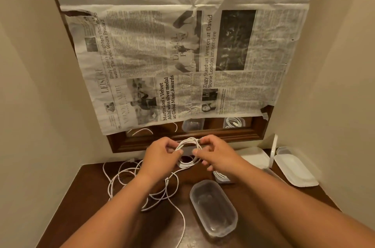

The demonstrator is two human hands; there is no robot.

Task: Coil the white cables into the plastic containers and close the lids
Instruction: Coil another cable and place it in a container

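Fingers (172, 145) on coil (188, 163), nr open container (213, 205)

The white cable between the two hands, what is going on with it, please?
A person holds a coil of white cable above the table, pinching it with the left hand and the right hand. Loose cable lies on the table below and to the left. An open container stands empty in front, not yet filled. Lids lie at the right.
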